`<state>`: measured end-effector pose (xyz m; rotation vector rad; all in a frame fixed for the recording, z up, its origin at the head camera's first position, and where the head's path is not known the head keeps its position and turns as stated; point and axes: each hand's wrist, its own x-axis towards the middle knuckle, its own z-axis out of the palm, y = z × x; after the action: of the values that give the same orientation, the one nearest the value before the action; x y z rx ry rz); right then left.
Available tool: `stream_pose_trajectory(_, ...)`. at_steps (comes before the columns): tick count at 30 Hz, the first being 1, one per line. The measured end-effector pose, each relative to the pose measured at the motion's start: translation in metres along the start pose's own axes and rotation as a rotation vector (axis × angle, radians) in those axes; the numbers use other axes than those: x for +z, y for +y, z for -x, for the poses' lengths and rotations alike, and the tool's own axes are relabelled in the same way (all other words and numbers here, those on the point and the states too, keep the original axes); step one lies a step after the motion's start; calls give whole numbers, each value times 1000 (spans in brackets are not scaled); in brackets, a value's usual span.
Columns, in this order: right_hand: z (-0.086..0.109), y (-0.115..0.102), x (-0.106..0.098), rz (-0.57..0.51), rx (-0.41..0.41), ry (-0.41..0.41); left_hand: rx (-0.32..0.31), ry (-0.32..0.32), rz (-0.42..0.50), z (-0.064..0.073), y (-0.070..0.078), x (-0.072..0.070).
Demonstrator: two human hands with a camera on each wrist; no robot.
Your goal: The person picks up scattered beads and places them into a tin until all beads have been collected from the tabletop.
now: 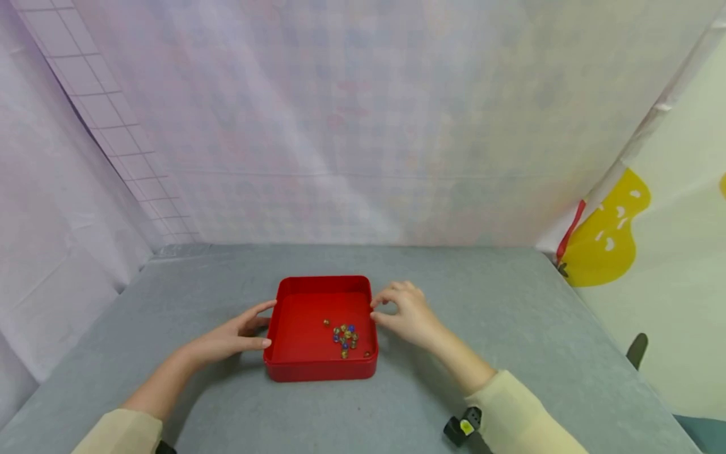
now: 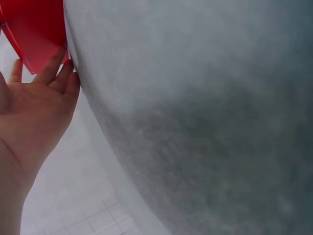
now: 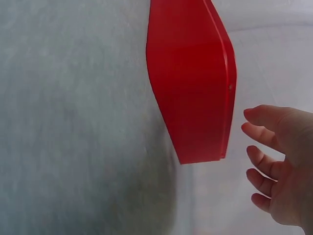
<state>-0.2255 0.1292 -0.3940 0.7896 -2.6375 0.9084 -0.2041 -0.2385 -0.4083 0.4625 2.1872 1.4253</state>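
A square red tray (image 1: 321, 372) with low walls sits on the grey table. Small shiny beads or marbles (image 1: 347, 335), gold and blue, lie loosely clustered toward the right of its floor, and a few lie apart. My left hand (image 1: 229, 337) is at the tray's left wall, thumb and fingers spread; in the left wrist view its straight fingertips (image 2: 61, 51) meet the red side. By the right wall is my right hand (image 1: 409, 315), its fingers loosely bent. The right wrist view shows that hand (image 3: 288, 161) beside the rim, with nothing between thumb and fingers.
The grey tabletop (image 1: 227, 277) runs back to a pale patterned curtain (image 1: 363, 126). White sheets (image 1: 62, 239) hang at the left, and one with a yellow print (image 1: 607, 246) hangs at the right. A black device (image 1: 462, 427) sits at the right wrist.
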Motion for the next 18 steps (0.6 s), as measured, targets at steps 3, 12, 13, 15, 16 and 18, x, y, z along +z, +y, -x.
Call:
stream_pose_trajectory(3, 2, -2, -6, 25, -9, -5, 9, -9, -3, 0, 1, 0)
stream_pose_trajectory(12, 7, 0, -20, 106, -41, -2, 72, 107, -101, -1, 8, -4)
stream_pose_trajectory(13, 7, 0, -22, 116, -38, -3, 83, 139, -129, -1, 11, -5)
stream_pose_trajectory(15, 8, 1, -29, 133, -27, -10, 111, 201, -188, -3, 17, -7)
stream_pose_trajectory(16, 8, 2, -32, 145, -22, -13, 121, 232, -218, -4, 21, -8)
stream_pose_trajectory(18, 7, 4, -40, 169, -10, -19, 133, 281, -268, -9, 29, -10)
